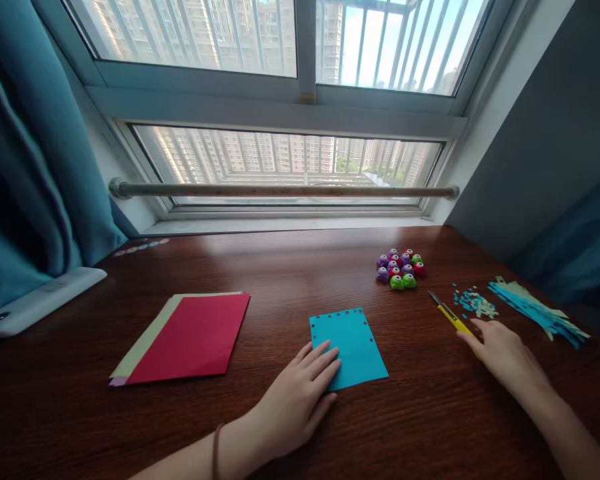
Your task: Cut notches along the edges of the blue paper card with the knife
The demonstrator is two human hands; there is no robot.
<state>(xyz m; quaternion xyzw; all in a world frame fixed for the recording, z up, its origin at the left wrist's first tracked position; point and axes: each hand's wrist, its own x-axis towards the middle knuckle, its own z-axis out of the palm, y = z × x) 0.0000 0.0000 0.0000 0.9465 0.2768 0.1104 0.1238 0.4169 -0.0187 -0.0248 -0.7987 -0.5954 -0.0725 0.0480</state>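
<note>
Blue paper (pixel 356 353) lies flat on the brown table (pixel 280 267), near-middle. Using it as reference for everything below. Small holes along its far edge, plus a few down the left and right edges near the far corners.

Left hand (pixel 300 397): open, palm down, fingers spread over the paper's near-left part. Reddish-brown band (pixel 217 450) on that wrist.

Right hand (pixel 505 353): well right of the paper, thumb and fingers at the near end of a yellow knife (pixel 450 315). Can't tell if the grip is closed. Blade end points away and left.

Right of the paper, past the knife: scatter of blue and pale paper bits (pixel 480 305), then a pile of blue and pale green strips (pixel 535 310) further right.

Far-right of the paper: tight cluster of purple, red and green toys (pixel 397 283) with eyes.

Left of the paper, apart: red sheet (pixel 195 340) on top of a pale green one (pixel 150 343). Further left, white object (pixel 45 300) by the blue curtain (pixel 45 147).

Beyond the paper: window rail (pixel 280 191).
</note>
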